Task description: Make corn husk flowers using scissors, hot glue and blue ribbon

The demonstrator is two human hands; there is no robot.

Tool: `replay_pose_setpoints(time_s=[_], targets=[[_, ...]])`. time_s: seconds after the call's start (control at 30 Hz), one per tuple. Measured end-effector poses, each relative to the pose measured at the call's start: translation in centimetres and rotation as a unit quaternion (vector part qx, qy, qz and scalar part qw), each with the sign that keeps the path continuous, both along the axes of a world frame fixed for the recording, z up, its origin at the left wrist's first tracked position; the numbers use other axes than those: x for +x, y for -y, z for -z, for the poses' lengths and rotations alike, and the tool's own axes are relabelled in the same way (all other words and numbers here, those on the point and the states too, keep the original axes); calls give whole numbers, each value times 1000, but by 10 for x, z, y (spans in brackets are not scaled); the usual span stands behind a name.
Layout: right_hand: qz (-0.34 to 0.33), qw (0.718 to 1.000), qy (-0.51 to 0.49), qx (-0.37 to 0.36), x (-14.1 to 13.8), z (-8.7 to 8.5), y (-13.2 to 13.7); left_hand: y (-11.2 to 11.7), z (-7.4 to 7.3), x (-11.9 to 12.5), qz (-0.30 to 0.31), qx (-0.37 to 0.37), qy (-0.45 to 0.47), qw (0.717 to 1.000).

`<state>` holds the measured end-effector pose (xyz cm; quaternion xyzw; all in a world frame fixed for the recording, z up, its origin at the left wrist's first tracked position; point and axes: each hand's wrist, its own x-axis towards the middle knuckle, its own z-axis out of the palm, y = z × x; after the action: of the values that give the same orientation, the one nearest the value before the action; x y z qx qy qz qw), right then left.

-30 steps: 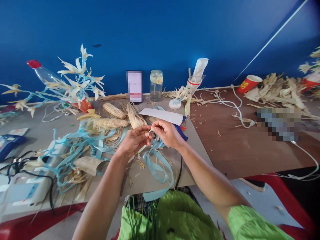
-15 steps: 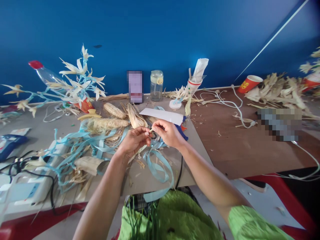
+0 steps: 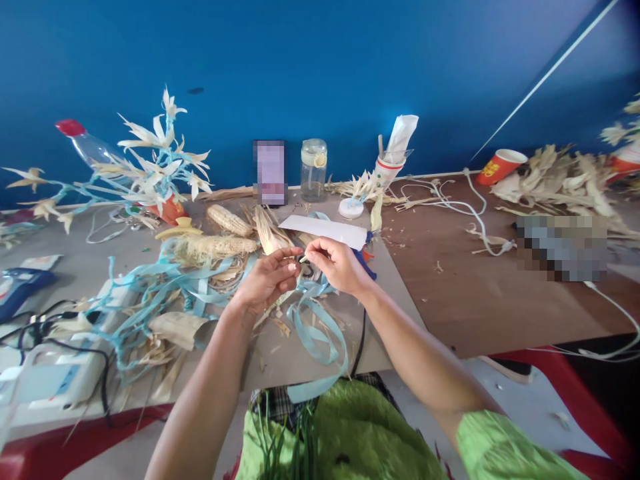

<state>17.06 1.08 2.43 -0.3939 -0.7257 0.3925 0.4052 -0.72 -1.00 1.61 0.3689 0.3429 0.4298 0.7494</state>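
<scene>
Both hands meet over the middle of the desk. My right hand (image 3: 336, 265) pinches a small pale greenish strip (image 3: 303, 259), which looks like corn husk, between thumb and fingertips. My left hand (image 3: 270, 277) is just to its left, its index finger stretched out and its thumb apart; whether it touches the strip is hard to make out. Under and in front of the hands lies a loose light-blue ribbon (image 3: 320, 333). Behind them are a husk-wrapped corn cob (image 3: 270, 233) and a curved white sheet (image 3: 325, 231).
To the left are corncobs (image 3: 227, 220), tangled blue-wrapped stems (image 3: 125, 320), a power strip and cables, and a husk-flower branch (image 3: 155, 143). A glass jar (image 3: 313, 177), a phone (image 3: 270, 173) and a paper cup (image 3: 387, 172) stand by the wall. Dried husks (image 3: 555, 180) lie at right.
My left index finger and thumb have parted from their pinch near the strip. My right hand stays in almost the same place, still pinching it.
</scene>
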Motion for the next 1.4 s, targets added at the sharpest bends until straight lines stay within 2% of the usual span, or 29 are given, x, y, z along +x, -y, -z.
replay_pose_setpoints(time_s=[0.3, 0.7, 0.8, 0.93, 1.07, 1.17, 1.27, 1.4], targets=[[-31, 999, 8, 20, -1, 1, 2, -1, 3, 1, -3, -45, -2, 999], [-40, 999, 3, 16, -1, 4, 1, -2, 8, 1, -3, -51, -9, 999], [-24, 1000, 2, 17, 0, 5, -1, -3, 5, -3, -6, -40, -22, 999], [5, 1000, 0, 22, 1, 7, -3, -7, 0, -12, -68, -6, -12, 998], [-42, 998, 32, 27, -3, 13, -2, -11, -2, -21, -165, 47, 41, 984], [-71, 992, 89, 62, -5, 16, -2, -12, -2, -22, -192, 62, 58, 978], [-48, 986, 130, 89, -4, 17, -3, -12, -1, -20, -190, 60, 49, 979], [44, 983, 140, 109, 2, 21, -10, -12, 1, -17, -181, 53, 25, 982]])
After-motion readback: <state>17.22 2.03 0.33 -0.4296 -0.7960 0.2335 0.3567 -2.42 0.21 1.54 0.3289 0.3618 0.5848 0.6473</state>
